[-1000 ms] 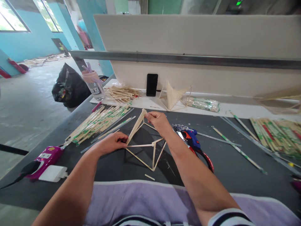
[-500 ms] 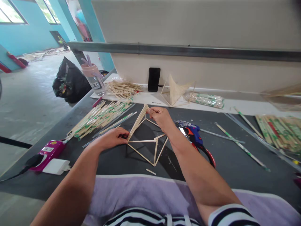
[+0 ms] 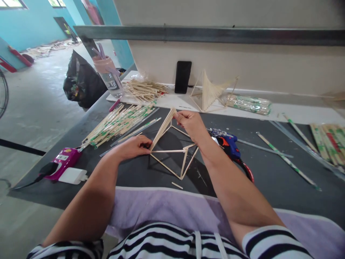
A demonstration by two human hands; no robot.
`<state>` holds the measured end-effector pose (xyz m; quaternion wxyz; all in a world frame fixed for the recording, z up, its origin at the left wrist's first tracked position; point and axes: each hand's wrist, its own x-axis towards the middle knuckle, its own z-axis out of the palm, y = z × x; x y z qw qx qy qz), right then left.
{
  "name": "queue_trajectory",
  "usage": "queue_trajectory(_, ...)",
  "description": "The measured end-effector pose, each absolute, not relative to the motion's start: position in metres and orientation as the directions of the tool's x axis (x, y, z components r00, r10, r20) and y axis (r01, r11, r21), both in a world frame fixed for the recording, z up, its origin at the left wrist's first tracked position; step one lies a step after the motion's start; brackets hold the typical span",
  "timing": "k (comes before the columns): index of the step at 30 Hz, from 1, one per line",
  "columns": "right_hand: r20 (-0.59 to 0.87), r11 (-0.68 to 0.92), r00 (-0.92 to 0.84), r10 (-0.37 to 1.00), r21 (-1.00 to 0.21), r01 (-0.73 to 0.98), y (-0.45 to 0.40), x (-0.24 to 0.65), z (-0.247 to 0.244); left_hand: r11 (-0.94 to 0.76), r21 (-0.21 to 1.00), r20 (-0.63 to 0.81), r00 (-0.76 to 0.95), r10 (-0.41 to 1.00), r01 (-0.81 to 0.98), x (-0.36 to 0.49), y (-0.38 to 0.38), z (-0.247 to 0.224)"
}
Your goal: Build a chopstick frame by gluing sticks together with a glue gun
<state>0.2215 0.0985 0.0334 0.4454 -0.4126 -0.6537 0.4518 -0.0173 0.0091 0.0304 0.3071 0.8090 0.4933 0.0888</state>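
A frame of thin wooden sticks stands on the dark table in front of me, with a fan of closely set sticks rising on its left side. My left hand pinches the frame's lower left corner, where the fan narrows. At the fan's top end, my right hand is closed with thumb and forefinger on the stick ends. Below the frame lies a short loose stick piece. Beside my right forearm is a blue glue gun, partly covered by the arm.
Wrapped sticks and a magenta power socket lie left. Behind stand a bottle, a loose stick pile, a black phone and another stick model. More wrapped sticks lie right.
The camera view has shifted, so the table and its objects appear higher and slightly to the right. Both hands keep their places on the stick frame.
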Motion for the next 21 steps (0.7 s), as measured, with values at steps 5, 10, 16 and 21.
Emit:
queue_trajectory(5,0.211,0.246,-0.258,0.943,-0.962,0.114,0.0989,0.2212,0.0330,-0.300,0.616,-0.167,0.493,0.854,0.728,-0.0201,0.0068,0.0306)
queue_trajectory(10,0.211,0.247,-0.258,0.943,-0.962,0.115,0.0991,0.2210,0.0339,-0.283,0.579,-0.170,0.452,0.875,0.765,-0.0157,0.0066,0.0301)
queue_trajectory(16,0.197,0.230,-0.257,0.946,-0.968,0.105,0.0969,0.2196,0.0377,-0.335,0.570,-0.147,0.494,0.857,0.750,-0.0129,0.0087,0.0300)
queue_trajectory(21,0.176,0.220,-0.252,0.952,-0.963,0.159,0.0955,0.2199,0.0412,-0.325,0.593,-0.156,0.501,0.851,0.737,-0.0149,0.0095,0.0288)
